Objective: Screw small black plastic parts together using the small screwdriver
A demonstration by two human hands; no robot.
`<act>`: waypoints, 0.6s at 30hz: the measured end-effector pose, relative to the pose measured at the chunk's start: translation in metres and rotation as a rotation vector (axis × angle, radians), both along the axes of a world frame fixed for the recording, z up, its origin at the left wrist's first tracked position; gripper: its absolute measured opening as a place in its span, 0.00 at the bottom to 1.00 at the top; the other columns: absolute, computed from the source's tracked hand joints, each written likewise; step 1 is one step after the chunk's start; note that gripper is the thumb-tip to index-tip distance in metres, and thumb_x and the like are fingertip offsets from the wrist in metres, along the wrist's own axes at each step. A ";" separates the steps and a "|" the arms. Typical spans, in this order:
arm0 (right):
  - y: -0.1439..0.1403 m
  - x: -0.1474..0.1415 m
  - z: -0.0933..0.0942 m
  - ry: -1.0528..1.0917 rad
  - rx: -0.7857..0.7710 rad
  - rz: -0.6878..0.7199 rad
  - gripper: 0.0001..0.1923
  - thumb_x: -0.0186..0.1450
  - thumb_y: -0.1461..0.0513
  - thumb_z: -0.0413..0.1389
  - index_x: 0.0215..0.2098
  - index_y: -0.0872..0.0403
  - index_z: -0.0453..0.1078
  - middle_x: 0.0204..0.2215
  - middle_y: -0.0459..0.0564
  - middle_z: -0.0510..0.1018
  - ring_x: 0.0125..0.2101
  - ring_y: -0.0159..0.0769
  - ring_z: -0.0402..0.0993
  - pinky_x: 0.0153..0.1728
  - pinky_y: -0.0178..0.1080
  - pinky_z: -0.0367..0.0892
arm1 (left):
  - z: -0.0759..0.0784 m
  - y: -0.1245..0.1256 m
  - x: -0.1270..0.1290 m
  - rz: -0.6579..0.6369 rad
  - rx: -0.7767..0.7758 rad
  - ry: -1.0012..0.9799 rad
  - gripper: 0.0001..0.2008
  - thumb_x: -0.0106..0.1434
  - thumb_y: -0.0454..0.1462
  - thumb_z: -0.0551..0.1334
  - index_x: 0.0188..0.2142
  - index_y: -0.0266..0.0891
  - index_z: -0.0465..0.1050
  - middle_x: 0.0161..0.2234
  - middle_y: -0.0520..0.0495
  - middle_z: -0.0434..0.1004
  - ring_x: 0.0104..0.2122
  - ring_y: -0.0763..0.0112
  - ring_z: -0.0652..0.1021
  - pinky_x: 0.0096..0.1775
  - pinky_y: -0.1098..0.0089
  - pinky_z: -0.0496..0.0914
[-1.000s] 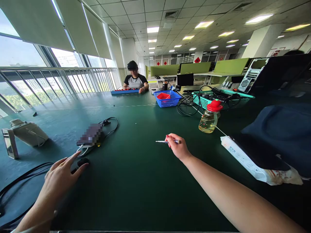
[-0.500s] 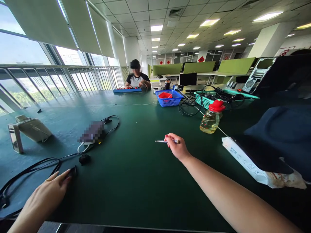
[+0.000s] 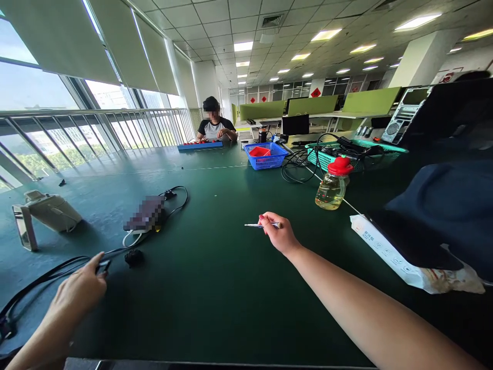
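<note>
My left hand (image 3: 82, 288) is at the lower left, thumb and fingers around a small dark flat object (image 3: 103, 265) with a pale edge; its kind is not clear. The index finger stretches out beyond it, near a black cable (image 3: 63, 267). My right hand (image 3: 280, 234) is over the middle of the table, pinching a slim pen-like stick (image 3: 252, 225) whose pale pointed tip aims left. Part of the stick is hidden by my fingers. A small black lump (image 3: 133, 257) lies to the right of my left hand.
On the dark green table (image 3: 215, 298) are a blurred-out device (image 3: 144, 215), a beige case (image 3: 54, 210), a red-lidded bottle (image 3: 334, 187), a white packet (image 3: 385, 252), a blue basket (image 3: 265, 162) and a green basket (image 3: 314, 156). A person (image 3: 215, 123) sits across the table.
My left hand has moved slightly left and up, and the dark object in it has moved along and tilted. My right hand keeps its pinch on the stick, almost still. The view shifts slightly.
</note>
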State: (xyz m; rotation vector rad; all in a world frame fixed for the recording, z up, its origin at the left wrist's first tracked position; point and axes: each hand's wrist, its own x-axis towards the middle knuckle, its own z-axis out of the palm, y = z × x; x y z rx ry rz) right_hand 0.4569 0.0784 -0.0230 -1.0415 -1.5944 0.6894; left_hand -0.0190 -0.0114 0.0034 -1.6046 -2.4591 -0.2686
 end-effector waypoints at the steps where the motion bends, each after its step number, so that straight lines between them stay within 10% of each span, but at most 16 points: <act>1: 0.001 0.000 -0.001 0.020 -0.010 0.006 0.23 0.66 0.45 0.49 0.24 0.51 0.67 0.15 0.42 0.64 0.18 0.31 0.61 0.22 0.35 0.56 | 0.008 -0.002 0.007 0.045 0.058 -0.014 0.32 0.62 0.42 0.49 0.63 0.27 0.61 0.47 0.26 0.78 0.47 0.39 0.78 0.44 0.48 0.73; 6: 0.005 0.002 -0.004 0.140 -0.094 -0.010 0.24 0.64 0.42 0.51 0.23 0.51 0.66 0.15 0.42 0.63 0.18 0.30 0.60 0.19 0.34 0.55 | 0.031 -0.001 0.036 -0.144 0.320 -0.005 0.31 0.65 0.41 0.48 0.67 0.40 0.55 0.61 0.34 0.66 0.59 0.42 0.68 0.52 0.46 0.68; 11: 0.009 0.002 -0.006 0.237 -0.157 0.011 0.25 0.63 0.41 0.52 0.23 0.51 0.66 0.15 0.41 0.62 0.16 0.29 0.58 0.16 0.33 0.53 | 0.009 0.022 0.020 -0.446 0.071 0.005 0.34 0.61 0.37 0.47 0.67 0.32 0.52 0.54 0.38 0.75 0.55 0.54 0.72 0.58 0.53 0.64; 18: 0.016 0.005 -0.007 0.484 -0.208 0.039 0.23 0.61 0.43 0.55 0.23 0.52 0.66 0.14 0.40 0.62 0.13 0.26 0.55 0.14 0.32 0.52 | -0.006 0.028 0.014 -0.476 -0.073 -0.019 0.35 0.59 0.36 0.47 0.66 0.29 0.54 0.54 0.40 0.76 0.57 0.55 0.71 0.60 0.56 0.62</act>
